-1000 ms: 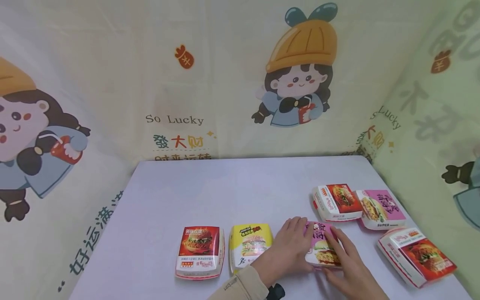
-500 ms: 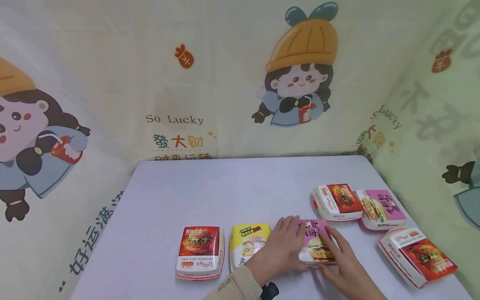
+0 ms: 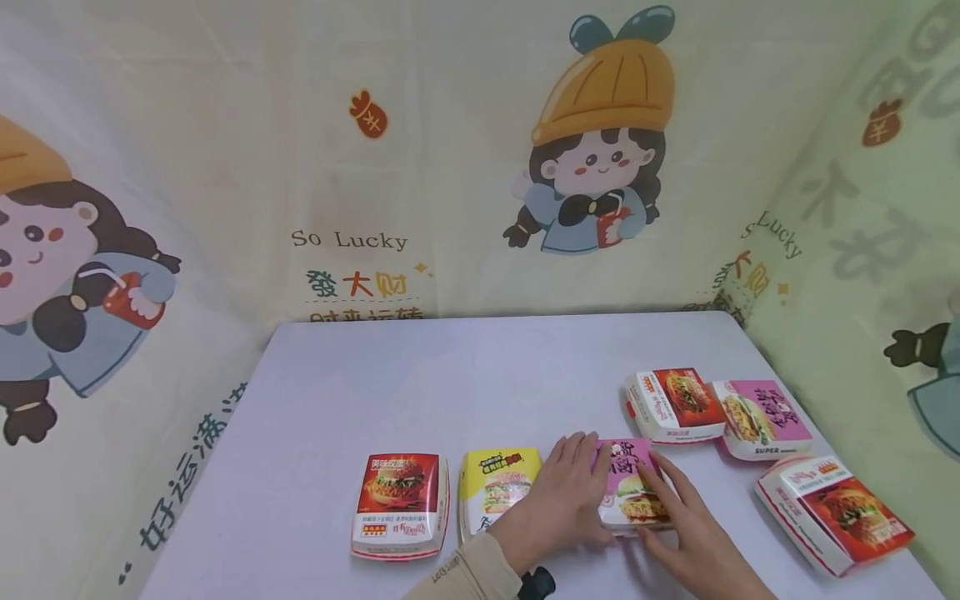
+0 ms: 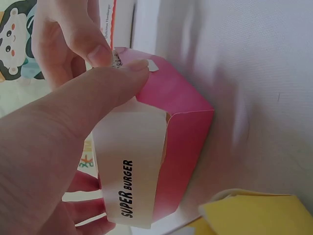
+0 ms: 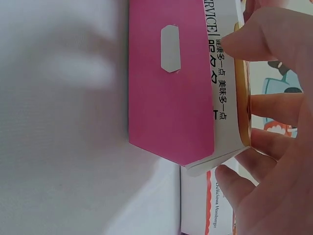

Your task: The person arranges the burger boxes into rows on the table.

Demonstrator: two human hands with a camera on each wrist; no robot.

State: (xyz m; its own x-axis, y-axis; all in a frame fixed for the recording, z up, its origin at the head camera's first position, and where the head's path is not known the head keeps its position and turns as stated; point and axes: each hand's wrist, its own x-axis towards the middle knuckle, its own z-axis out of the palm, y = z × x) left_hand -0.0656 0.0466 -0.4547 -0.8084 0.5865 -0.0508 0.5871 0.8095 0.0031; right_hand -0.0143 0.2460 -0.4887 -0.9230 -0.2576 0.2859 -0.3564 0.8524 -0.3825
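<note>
Soft light casts diffuse shadows across the pale tabletop [image 5: 63, 137].

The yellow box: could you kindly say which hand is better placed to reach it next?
Probably the left hand: it is nearer the yellow box, while the right hand is beyond the held pink box.

Cartoon figures [image 3: 603, 87] decorate the cream backdrop [image 3: 465, 158] behind the pale table [image 3: 450, 383].

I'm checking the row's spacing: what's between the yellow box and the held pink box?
In the head view, the left hand lies between the yellow box and pink box.
</note>
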